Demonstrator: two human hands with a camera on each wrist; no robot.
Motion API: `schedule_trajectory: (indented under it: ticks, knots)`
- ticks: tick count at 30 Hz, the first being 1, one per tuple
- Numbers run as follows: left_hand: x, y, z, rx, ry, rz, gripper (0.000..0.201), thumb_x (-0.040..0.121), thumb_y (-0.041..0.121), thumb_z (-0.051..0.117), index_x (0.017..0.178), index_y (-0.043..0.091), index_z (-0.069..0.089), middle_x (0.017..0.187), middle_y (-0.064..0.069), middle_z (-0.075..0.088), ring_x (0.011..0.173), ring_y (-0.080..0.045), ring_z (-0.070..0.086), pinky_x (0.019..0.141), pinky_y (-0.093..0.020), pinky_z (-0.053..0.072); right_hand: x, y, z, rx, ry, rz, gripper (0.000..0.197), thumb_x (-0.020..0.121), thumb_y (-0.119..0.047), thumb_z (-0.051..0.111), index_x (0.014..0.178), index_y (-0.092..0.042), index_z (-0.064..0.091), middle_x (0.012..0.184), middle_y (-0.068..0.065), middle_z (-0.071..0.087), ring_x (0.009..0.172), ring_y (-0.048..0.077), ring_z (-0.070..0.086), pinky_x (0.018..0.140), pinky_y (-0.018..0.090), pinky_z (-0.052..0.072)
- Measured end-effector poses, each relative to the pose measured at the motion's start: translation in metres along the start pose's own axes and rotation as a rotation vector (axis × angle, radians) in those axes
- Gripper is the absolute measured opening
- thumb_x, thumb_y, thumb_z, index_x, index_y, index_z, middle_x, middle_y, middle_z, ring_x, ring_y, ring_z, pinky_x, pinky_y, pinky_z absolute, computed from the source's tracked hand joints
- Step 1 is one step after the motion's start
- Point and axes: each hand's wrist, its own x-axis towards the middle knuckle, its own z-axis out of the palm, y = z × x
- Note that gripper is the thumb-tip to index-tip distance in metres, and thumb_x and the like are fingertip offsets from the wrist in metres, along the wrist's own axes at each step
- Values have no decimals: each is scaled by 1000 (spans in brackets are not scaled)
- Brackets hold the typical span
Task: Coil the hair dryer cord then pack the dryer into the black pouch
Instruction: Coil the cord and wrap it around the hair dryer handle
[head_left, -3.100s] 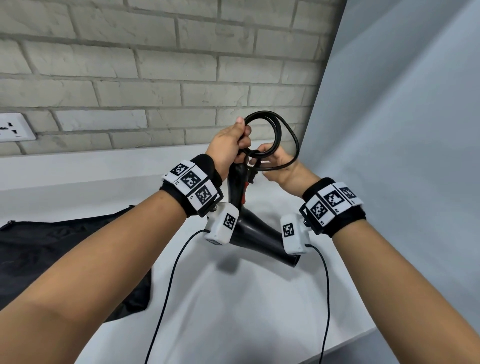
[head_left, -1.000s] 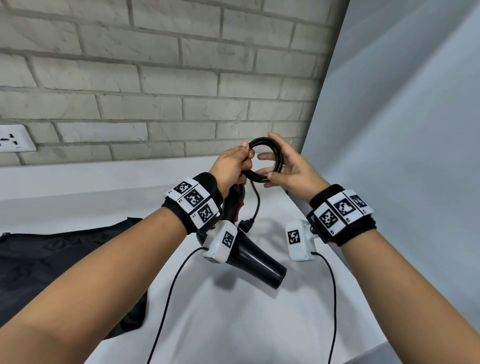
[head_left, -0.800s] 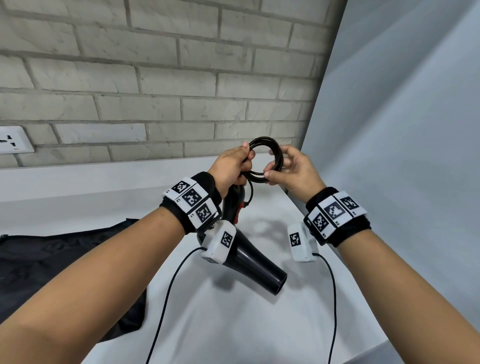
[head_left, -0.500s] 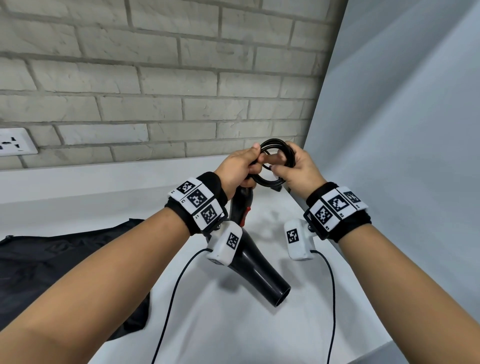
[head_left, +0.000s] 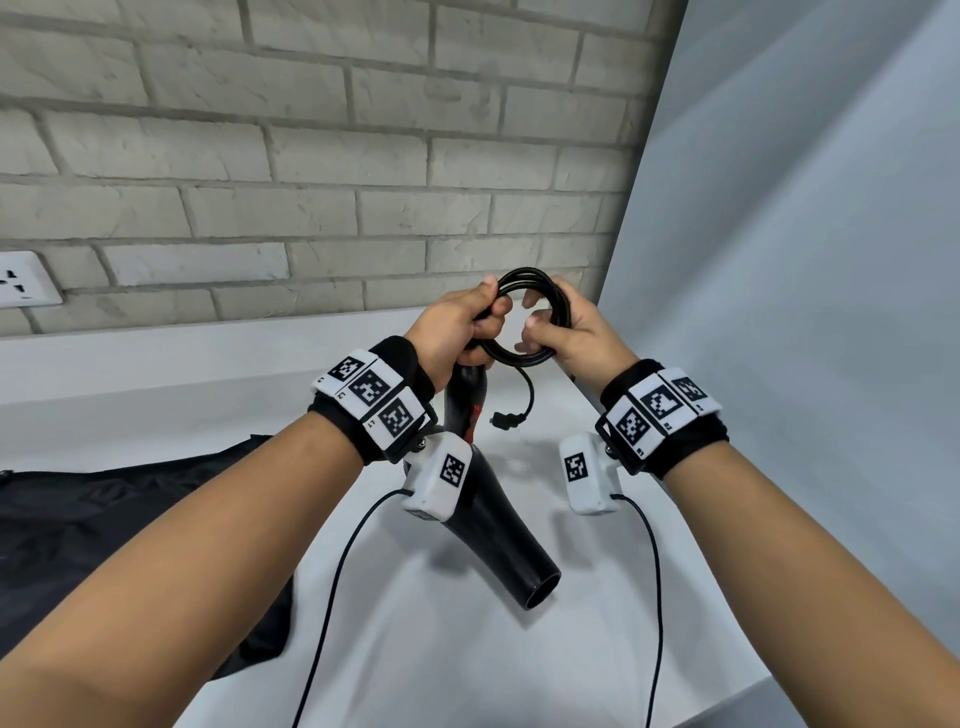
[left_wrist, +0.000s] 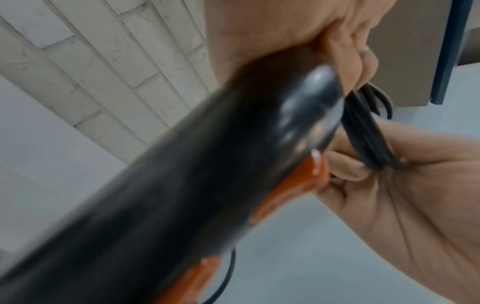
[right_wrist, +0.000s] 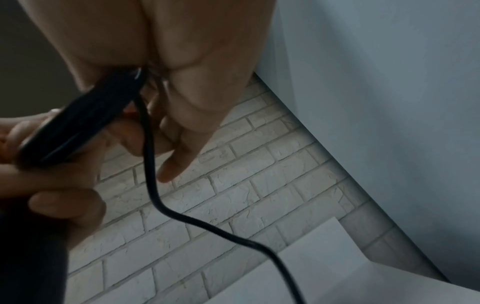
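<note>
- Hair dryer: glossy black body, with orange-red trim along the handle.
- Cord: black, as is the plug hanging below the coil.
- Pouch, near left: black fabric.
- Table: plain white.
- Brick wall, far side: pale grey-white bricks with grey mortar lines.
- Panel, right: plain light grey-blue.
- Socket, far left: white.
- Wristbands: black, bearing white tags with black square-code patterns.

Both hands hold the coiled cord above the dryer.
</note>
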Motion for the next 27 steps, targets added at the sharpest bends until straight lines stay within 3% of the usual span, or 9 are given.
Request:
schedule_trajectory:
  ticks: [4,7,10,12,16,19,21,24,27]
  knots:
    - [0,1,-16,-45,6,-5,43,101,39,19,66,19,36,42,13,25,30,-2,16,65,-39,4,-5,-4,-6,126,-166,126,43,49,6,36,85,-10,55,70,0,54,63,3,56,65,16,49]
    - [-2,2,-23,-45,-7,1,43,101,38,18,66,19,35,41,12,25,30,-1,16,60,-33,7,-8,-3,-11,146,-209,141,34,68,8,42,92,-10,59,70,-8,66,66,5,61,73,19,55]
    - [-3,4,-24,-50,-21,15,43,101,36,18,64,18,34,41,14,25,30,-1,16,38,-16,15,-8,2,-10,51,-159,101,23,88,9,45,89,-9,59,64,-9,68,61,3,61,78,22,55]
    - [-4,6,-24,-47,-27,15,43,101,34,18,64,18,33,41,14,26,30,0,17,31,-13,20,-7,3,-9,36,-111,106,22,87,8,46,84,-9,60,62,-9,67,59,4,61,76,21,54]
    - [-6,4,-24,-32,-40,7,43,101,32,19,63,17,34,41,14,27,31,1,18,31,-12,16,3,2,-11,-210,-55,78,31,85,10,50,76,-16,63,64,-9,65,63,8,56,72,18,50]
    - [-7,2,-23,-10,-56,-10,43,101,32,20,63,17,34,41,14,26,32,0,16,31,-12,16,11,-4,-17,-472,-38,73,35,84,8,52,75,-23,66,86,19,69,78,32,62,83,36,52]
    - [-7,1,-21,11,-74,-17,43,101,31,21,63,16,35,42,13,27,33,0,16,31,-11,17,14,-10,-19,-551,-36,59,34,82,8,51,77,-21,68,95,27,68,88,42,62,88,44,50]
    - [-8,-2,-17,48,-106,-24,43,101,30,22,63,15,37,43,13,27,34,0,16,32,-12,14,16,-13,-22,-624,-58,52,36,83,7,51,77,-24,67,93,15,70,89,27,64,90,32,49]
    - [-8,-3,-14,62,-108,-22,43,101,29,24,64,15,39,44,13,27,36,0,16,33,-12,13,18,-13,-27,-787,-90,35,36,82,-3,50,74,-32,69,90,8,70,91,29,64,92,45,49]
